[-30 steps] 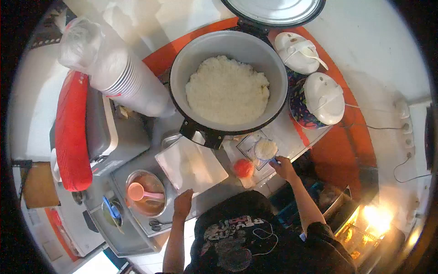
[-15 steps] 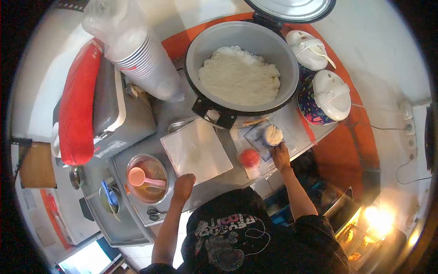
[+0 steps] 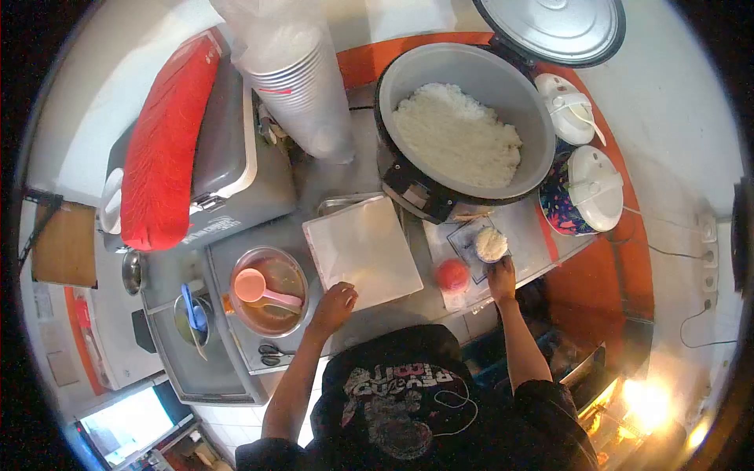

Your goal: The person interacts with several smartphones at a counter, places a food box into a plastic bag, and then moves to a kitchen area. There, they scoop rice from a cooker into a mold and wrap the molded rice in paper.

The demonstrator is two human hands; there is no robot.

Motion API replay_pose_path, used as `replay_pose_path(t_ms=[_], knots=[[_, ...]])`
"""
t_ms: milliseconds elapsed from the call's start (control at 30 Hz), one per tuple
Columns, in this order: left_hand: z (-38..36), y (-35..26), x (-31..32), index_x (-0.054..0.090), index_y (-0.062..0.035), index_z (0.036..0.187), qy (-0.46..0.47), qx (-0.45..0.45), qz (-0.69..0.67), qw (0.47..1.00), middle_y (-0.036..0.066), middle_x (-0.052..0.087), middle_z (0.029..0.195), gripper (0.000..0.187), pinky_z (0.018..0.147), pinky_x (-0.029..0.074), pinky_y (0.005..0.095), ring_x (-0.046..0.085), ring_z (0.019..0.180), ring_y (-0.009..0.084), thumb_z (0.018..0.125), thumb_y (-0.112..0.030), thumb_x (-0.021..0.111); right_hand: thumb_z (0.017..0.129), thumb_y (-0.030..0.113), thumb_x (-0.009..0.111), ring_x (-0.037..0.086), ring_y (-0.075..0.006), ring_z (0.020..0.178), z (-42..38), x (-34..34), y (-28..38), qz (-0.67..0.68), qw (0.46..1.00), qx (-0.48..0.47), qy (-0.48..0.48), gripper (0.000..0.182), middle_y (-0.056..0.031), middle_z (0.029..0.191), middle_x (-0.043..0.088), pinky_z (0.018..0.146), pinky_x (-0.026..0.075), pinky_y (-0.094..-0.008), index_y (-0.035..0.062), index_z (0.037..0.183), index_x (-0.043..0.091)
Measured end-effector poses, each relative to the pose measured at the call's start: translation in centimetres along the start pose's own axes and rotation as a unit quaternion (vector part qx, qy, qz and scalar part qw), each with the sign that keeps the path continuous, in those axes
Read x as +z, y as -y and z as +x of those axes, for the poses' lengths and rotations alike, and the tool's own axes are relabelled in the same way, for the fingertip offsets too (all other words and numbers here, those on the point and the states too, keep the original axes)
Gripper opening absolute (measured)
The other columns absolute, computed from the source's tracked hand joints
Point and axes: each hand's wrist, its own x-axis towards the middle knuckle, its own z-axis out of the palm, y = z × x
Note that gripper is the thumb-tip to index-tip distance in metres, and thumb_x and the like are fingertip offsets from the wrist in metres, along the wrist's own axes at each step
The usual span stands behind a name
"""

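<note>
Left hand: half a second ago closed like a fist; now the bare left hand [image 3: 336, 302] looks looser, fingers partly curled, at the paper's 7 o'clock corner; whether it pinches is unclear.
Paper: a pale, square, flat sheet of wrapping paper [image 3: 365, 255], with nothing seen on its top except those fingers.
Red item: a round, glossy red object [image 3: 452, 276], at 8 o'clock from the cup, untouched.
Rice portion: a small blue-rimmed cup full of white rice [image 3: 492, 245], at 3 o'clock from the paper and apart from it; judged unmoved from the portion's earlier place, so rice and paper remain separate.
Right hand: the bare right hand [image 3: 501, 279] is closed on the cup's 5 o'clock side, as before.
Cooler writing: pale capitals on the grey plastic cooler box [image 3: 259, 192], 10 o'clock from the paper, illegible.
Shirt writing: pink-and-white block letters on the wearer's black cloth shirt [image 3: 424, 369], 5 o'clock from the paper, too distorted to read.
</note>
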Motion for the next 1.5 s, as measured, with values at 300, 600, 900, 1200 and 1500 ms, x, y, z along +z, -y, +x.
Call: replay_pose_path(t_ms=[300,600,900,1200,1500], knots=[[1.1,-0.3,-0.4,0.064,-0.0053,0.102,0.011,-0.036,0.007,0.999,0.031,0.049,0.147,0.014,0.116,0.039,0.0509,0.045,0.139,0.0475,0.097,-0.018,0.065,0.088,0.010,0.070,0.058,-0.0454,0.107,-1.6,-1.9,3.0,-0.005,0.997,0.076,-0.006,0.032,-0.0235,0.114,0.058,0.094,0.048,-0.0535,-0.0004,0.118,0.064],[4.5,0.0,-3.9,0.061,-0.0049,0.105,-0.038,-0.046,-0.023,0.998,0.033,0.032,0.158,0.014,0.113,0.041,0.0509,0.041,0.140,0.0515,0.099,-0.017,0.064,0.086,0.012,0.077,0.062,-0.0351,0.114,-1.0,-1.1,20.8,0.204,0.974,-0.088,0.030,0.036,-0.0165,0.115,0.066,0.100,0.050,-0.0431,0.0028,0.119,0.066],[8.0,3.8,-3.7,0.065,-0.0024,0.108,-0.088,-0.143,-0.112,0.979,0.016,0.076,0.100,0.015,0.084,0.057,0.0446,0.073,0.097,0.0370,0.101,-0.016,0.064,0.096,0.034,0.068,0.061,-0.0366,0.118,10.4,6.9,23.3,0.142,0.924,-0.209,0.287,0.039,-0.0163,0.123,0.068,0.103,0.047,-0.0476,0.0042,0.121,0.068],[9.5,7.1,-0.8,0.064,-0.0038,0.116,-0.189,-0.143,-0.059,0.970,0.017,0.075,0.100,0.022,0.083,0.057,0.0444,0.073,0.093,0.0372,0.097,-0.014,0.068,0.094,0.031,0.071,0.060,-0.0400,0.121,10.6,11.8,23.6,0.039,0.984,-0.075,0.158,0.045,-0.0195,0.127,0.067,0.105,0.046,-0.0473,0.0028,0.129,0.064],[3.8,4.8,0.7,0.043,-0.0006,0.140,0.014,-0.344,0.141,0.928,0.029,0.069,0.110,0.053,0.081,0.059,0.0494,0.071,0.095,0.0454,0.095,-0.016,0.067,0.087,0.008,0.059,0.022,-0.0530,0.151,1.9,10.1,32.2,0.033,0.962,-0.226,0.150,0.073,-0.0259,0.165,0.026,0.122,0.022,-0.0642,0.0040,0.156,0.037]])
